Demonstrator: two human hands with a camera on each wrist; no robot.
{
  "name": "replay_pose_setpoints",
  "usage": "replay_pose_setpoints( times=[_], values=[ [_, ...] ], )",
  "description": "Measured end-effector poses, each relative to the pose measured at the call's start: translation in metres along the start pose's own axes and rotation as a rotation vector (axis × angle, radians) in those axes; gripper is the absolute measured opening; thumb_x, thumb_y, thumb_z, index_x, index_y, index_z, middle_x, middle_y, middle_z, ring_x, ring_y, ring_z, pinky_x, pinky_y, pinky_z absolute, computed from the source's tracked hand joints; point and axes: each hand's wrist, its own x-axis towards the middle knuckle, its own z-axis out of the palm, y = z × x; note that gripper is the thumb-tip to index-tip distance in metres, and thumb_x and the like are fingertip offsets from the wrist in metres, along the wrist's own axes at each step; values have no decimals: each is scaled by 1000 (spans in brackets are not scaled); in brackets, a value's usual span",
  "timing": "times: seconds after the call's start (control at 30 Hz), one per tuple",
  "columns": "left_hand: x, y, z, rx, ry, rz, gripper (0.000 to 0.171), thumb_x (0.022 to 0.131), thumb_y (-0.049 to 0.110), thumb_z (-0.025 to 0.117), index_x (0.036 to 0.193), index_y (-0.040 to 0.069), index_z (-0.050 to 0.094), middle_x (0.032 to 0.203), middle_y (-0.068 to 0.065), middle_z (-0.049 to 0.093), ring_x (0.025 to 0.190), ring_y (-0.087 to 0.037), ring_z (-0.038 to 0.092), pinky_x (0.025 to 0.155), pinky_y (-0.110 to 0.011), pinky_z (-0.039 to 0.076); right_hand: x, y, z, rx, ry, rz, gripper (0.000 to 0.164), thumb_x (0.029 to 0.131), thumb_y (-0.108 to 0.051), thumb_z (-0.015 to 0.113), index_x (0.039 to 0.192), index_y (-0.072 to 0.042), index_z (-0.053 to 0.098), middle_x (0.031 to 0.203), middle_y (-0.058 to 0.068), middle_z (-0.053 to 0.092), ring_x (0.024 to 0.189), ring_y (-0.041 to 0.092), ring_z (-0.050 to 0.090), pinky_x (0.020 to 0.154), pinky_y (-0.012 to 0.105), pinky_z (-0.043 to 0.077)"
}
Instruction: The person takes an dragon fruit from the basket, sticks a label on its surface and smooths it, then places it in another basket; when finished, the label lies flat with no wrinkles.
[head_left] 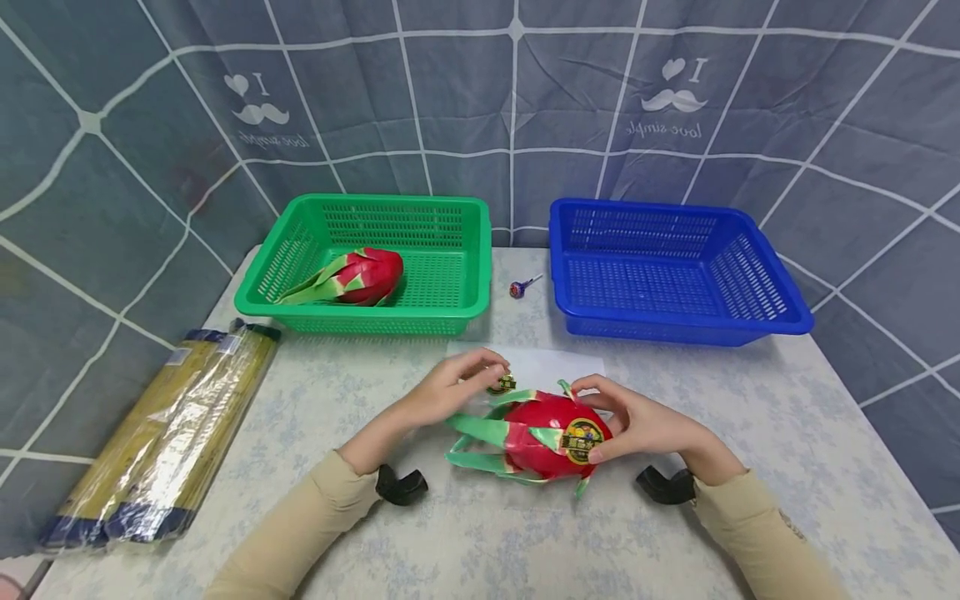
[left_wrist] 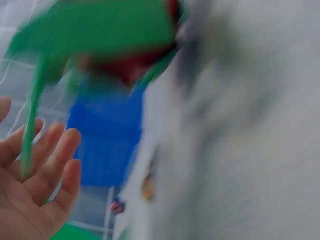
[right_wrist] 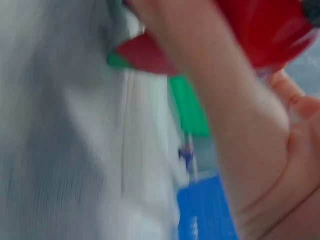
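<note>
A red dragon fruit (head_left: 553, 410) with long green leaves lies on its side at the middle front of the table. My right hand (head_left: 651, 423) grips its rounded end, thumb at the edge of a round black-and-yellow sticker (head_left: 583, 440). Beside the leafy end is my left hand (head_left: 448, 388), its fingers relaxed and loosely bent. A leaf tip hangs by the left palm (left_wrist: 30, 205) in the left wrist view; whether they touch I cannot tell. Close to the left fingertips, another sticker (head_left: 504, 384) is on a white sheet (head_left: 562, 363), partly behind the fruit.
At the back left stands a green basket (head_left: 360, 323) holding a second dragon fruit (head_left: 372, 277). A blue basket (head_left: 682, 327) is at the back right. Between them lies a lollipop (head_left: 519, 288). Long yellow packets (head_left: 168, 433) line the left edge.
</note>
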Motion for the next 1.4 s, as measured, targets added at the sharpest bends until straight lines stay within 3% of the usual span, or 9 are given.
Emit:
replay_pose_setpoints(
  times=[0.2, 0.27, 0.43, 0.53, 0.63, 0.73, 0.9, 1.17, 1.4],
  values=[
    [19, 16, -22, -164, 225, 14, 23, 94, 6, 43, 108, -10, 52, 100, -25, 58, 80, -40, 54, 69, -45, 45, -34, 7, -40, 336, -93, -284, 65, 83, 12, 51, 136, -7, 19, 131, 13, 41, 106, 26, 53, 80, 37, 47],
    [26, 21, -22, -190, 253, 3, 23, 94, 6, 44, 108, -10, 52, 98, -26, 58, 77, -42, 53, 64, -41, 45, -42, 1, -55, 408, -70, -389, 62, 85, 11, 49, 137, -9, 20, 129, 12, 44, 109, 25, 51, 81, 37, 47],
    [47, 20, -9, -198, 223, -6, 20, 92, 8, 47, 106, -5, 54, 96, -20, 61, 73, -37, 56, 59, -31, 45, -47, -31, -86, 474, 192, -494, 54, 87, 11, 43, 135, -8, 25, 116, 17, 52, 96, 29, 59, 71, 42, 50],
    [63, 13, 3, -177, 211, -43, 22, 91, 12, 52, 107, -1, 55, 97, -15, 63, 70, -25, 59, 58, -28, 46, -39, -50, -101, 395, 489, -385, 54, 86, 11, 46, 131, -10, 24, 115, 16, 51, 91, 29, 61, 68, 43, 50],
    [81, 6, 13, -196, 220, -99, 25, 89, 16, 55, 110, 2, 55, 100, -15, 62, 68, -18, 60, 60, -30, 48, -23, -46, -124, 202, 768, -185, 63, 82, -2, 61, 130, -18, 23, 120, 14, 46, 95, 22, 59, 66, 41, 50],
    [95, 2, 22, -223, 244, -160, 27, 89, 17, 56, 113, 5, 55, 101, -13, 62, 70, -19, 60, 63, -32, 49, -4, -25, -150, 21, 906, -8, 80, 74, -24, 73, 133, -24, 19, 130, 15, 38, 107, 26, 50, 67, 39, 50],
    [113, -3, 37, -240, 327, -194, 24, 87, 21, 59, 108, 8, 60, 97, -9, 63, 74, -27, 60, 68, -40, 50, 15, -23, -154, -204, 921, 211, 95, 70, -46, 71, 136, -16, 9, 138, 21, 25, 119, 36, 36, 68, 35, 51],
    [119, 3, 42, -318, 409, -239, 24, 84, 18, 63, 103, 3, 62, 95, -11, 64, 80, -33, 60, 60, -27, 46, 35, -29, -144, -285, 797, 345, 87, 78, -33, 68, 132, -3, 6, 127, 28, 28, 102, 39, 45, 63, 31, 52],
    [112, 22, 41, -298, 417, -243, 24, 85, 12, 61, 106, -1, 60, 96, -14, 63, 79, -33, 60, 62, -30, 46, 39, -22, -149, -344, 738, 404, 87, 79, -32, 67, 130, -2, 4, 125, 30, 29, 112, 40, 36, 92, 49, 35]
  ],
)
